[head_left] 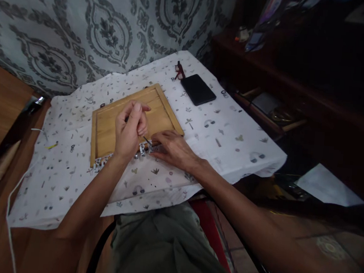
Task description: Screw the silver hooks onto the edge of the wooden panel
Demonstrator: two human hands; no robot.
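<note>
A wooden framed board (106, 123) with a raised rim lies on the patterned cloth. Along its near edge runs a row of small shiny metal pieces (141, 150). My left hand (131, 125) is over the board, fingers curled and thumb on top, closed around a thin dark tool (146, 140). Only a slim length of it shows below the fist, pointing toward the metal pieces; its kind is unclear. At the board's near right edge, my right hand (174, 150) has thumb and fingers closed around the end of the row. What they pinch is hidden.
A black tablet-like slab (199, 89) and dark red glasses (179, 70) lie beyond the board on the white printed cloth (200, 142). A white cable (10, 219) hangs at the left. An open drawer (270, 110) stands right of the table, and patterned wallpaper (108, 28) rises behind.
</note>
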